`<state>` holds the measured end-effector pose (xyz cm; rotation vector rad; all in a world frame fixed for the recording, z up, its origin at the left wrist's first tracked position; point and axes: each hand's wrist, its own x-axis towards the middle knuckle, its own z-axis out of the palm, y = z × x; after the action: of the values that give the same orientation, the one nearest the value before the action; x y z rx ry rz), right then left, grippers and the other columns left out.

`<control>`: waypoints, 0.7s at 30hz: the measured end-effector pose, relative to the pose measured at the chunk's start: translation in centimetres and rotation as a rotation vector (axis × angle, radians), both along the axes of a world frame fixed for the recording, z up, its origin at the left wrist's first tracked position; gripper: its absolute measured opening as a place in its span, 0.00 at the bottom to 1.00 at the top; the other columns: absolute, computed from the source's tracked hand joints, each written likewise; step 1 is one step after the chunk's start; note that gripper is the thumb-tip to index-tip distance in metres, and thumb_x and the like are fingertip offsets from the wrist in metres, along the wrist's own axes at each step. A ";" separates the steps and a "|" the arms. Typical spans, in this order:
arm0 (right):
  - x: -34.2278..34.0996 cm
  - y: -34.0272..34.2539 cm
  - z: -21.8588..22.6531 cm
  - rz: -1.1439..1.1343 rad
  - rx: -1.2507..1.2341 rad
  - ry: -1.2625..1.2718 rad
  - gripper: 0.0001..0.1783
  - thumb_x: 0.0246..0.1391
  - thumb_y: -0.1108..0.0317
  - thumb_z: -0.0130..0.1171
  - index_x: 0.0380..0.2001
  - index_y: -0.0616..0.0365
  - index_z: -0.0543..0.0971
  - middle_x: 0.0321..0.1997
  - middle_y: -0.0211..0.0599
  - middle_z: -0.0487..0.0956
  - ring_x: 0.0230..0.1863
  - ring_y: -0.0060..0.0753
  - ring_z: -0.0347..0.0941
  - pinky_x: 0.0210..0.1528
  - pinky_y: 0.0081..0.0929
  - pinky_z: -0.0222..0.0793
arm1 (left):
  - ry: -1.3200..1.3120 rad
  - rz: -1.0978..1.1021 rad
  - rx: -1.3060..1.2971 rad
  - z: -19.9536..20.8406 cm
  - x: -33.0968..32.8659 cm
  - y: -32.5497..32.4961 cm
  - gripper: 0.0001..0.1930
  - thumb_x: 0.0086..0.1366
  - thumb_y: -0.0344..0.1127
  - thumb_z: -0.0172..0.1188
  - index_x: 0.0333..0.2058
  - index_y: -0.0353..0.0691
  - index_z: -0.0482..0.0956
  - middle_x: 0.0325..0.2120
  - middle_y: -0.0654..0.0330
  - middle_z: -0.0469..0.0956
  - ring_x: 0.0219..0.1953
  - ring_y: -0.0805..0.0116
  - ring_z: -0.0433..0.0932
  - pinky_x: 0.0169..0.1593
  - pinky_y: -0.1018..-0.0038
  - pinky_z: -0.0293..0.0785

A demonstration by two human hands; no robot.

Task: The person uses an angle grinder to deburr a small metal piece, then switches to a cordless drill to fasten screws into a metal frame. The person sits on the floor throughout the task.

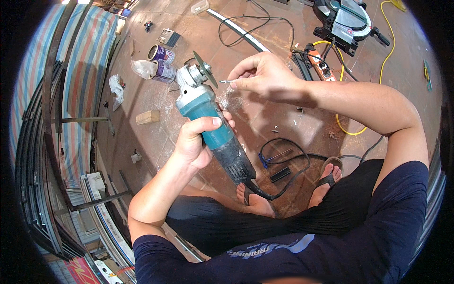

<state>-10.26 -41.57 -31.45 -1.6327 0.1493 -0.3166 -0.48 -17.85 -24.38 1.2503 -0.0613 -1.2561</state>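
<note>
My left hand (195, 142) is wrapped round the body of a teal and black angle grinder (218, 137), its thumb lying along the top. The grinder tilts up and to the left, with a thin cutting disc (204, 70) at its head. No blur shows on the disc. Just right of the disc's edge, my right hand (269, 78) pinches a small, thin metal bit (225, 81) between thumb and fingers. The bit's tip points at the disc; whether they touch I cannot tell. A black cord (274, 195) runs from the grinder's tail end.
A mitre saw (344, 28) stands at the far right by an orange power strip (319, 64) and a yellow cable (382, 57). Two paint cans (165, 72) and a wood block (148, 117) sit to the left. Metal lengths (35, 170) fill a rack. Pliers (427, 75) lie far right.
</note>
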 end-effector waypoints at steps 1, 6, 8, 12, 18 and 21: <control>0.0 0.0 0.0 0.000 -0.010 -0.027 0.11 0.62 0.67 0.74 0.43 0.64 0.90 0.37 0.30 0.89 0.38 0.16 0.80 0.42 0.21 0.77 | -0.006 0.001 0.015 0.0 0.0 0.0 0.25 0.58 0.28 0.68 0.55 0.36 0.75 0.44 0.52 0.84 0.48 0.51 0.85 0.59 0.48 0.83; -0.1 -0.1 0.1 0.001 -0.063 -0.040 0.11 0.62 0.68 0.74 0.43 0.65 0.90 0.35 0.30 0.88 0.36 0.16 0.79 0.39 0.22 0.77 | 0.004 -0.007 0.010 0.0 -0.1 0.1 0.25 0.58 0.28 0.68 0.55 0.36 0.75 0.44 0.51 0.84 0.49 0.51 0.86 0.59 0.49 0.84; 0.0 -0.1 0.1 -0.001 -0.064 -0.034 0.11 0.62 0.68 0.73 0.43 0.65 0.90 0.35 0.30 0.88 0.35 0.16 0.79 0.38 0.22 0.77 | -0.008 -0.010 0.015 -0.1 0.0 0.1 0.25 0.58 0.28 0.68 0.55 0.36 0.75 0.44 0.51 0.84 0.49 0.51 0.86 0.59 0.49 0.84; 0.2 0.0 0.0 0.015 -0.029 -0.033 0.10 0.63 0.69 0.72 0.43 0.65 0.90 0.35 0.31 0.88 0.36 0.16 0.79 0.39 0.22 0.77 | -0.014 -0.023 0.024 -0.2 0.2 0.2 0.25 0.58 0.29 0.68 0.55 0.35 0.75 0.44 0.51 0.84 0.49 0.51 0.86 0.60 0.49 0.84; 0.2 0.0 -0.1 0.007 -0.037 -0.044 0.10 0.63 0.69 0.72 0.43 0.65 0.90 0.35 0.32 0.89 0.37 0.17 0.81 0.40 0.23 0.79 | -0.008 -0.017 0.030 -0.1 0.1 0.1 0.25 0.58 0.29 0.69 0.55 0.35 0.75 0.44 0.51 0.84 0.49 0.51 0.86 0.59 0.49 0.84; 0.3 -0.1 -0.1 0.006 -0.068 -0.035 0.10 0.63 0.69 0.72 0.43 0.65 0.90 0.35 0.32 0.89 0.37 0.18 0.81 0.40 0.23 0.79 | -0.016 -0.014 0.024 0.0 -0.1 0.1 0.26 0.57 0.29 0.69 0.55 0.35 0.75 0.44 0.51 0.84 0.49 0.51 0.86 0.59 0.49 0.84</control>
<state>-9.99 -41.64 -31.59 -1.6934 0.1081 -0.3479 -0.54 -17.77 -24.42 1.2826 -0.0675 -1.2621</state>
